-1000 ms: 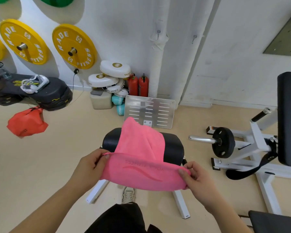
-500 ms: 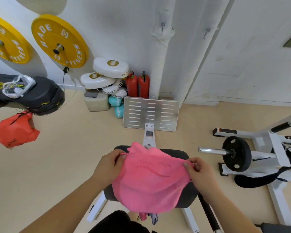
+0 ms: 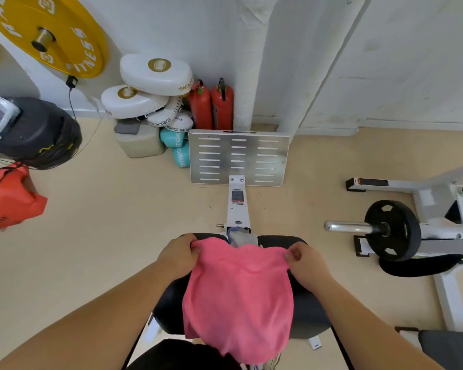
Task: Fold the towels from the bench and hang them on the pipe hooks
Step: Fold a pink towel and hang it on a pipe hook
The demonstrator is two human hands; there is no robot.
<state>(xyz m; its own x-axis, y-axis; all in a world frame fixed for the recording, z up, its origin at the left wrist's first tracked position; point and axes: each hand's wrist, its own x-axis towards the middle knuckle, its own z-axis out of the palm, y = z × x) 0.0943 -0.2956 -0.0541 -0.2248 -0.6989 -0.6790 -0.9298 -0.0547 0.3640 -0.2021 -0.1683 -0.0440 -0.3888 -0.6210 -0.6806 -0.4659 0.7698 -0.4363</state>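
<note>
Hands [image 3: 181, 253] pinching pink towel [image 3: 238, 297] corners

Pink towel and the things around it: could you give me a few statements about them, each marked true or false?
1. The left hand and the right hand each pinch a far corner of the pink towel. True.
2. The towel hangs on a hook. False: it lies draped over the black bench pad.
3. Two red fire extinguishers stand by the wall. True.
4. The weight plate on the wall is green. False: it is yellow.
</note>
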